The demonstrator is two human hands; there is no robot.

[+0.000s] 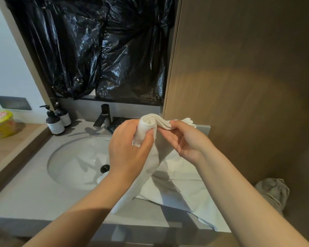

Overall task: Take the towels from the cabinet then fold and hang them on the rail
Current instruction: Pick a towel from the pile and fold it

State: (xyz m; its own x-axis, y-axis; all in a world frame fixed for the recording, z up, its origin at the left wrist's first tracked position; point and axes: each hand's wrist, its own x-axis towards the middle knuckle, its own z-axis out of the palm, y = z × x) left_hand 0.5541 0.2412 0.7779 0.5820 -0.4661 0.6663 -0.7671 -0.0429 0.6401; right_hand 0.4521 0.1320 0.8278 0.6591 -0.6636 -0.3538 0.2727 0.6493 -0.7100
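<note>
Presently | pinched bunched towel [175,191] edge in left hand [130,147] and right hand [185,139] | risk: might have dragged slack tail into sink [73,157]

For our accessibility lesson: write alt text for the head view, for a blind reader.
A left hand and a right hand grip a white towel over a grey counter, its tail draped beside the sink; black plastic hangs behind the tap.
</note>
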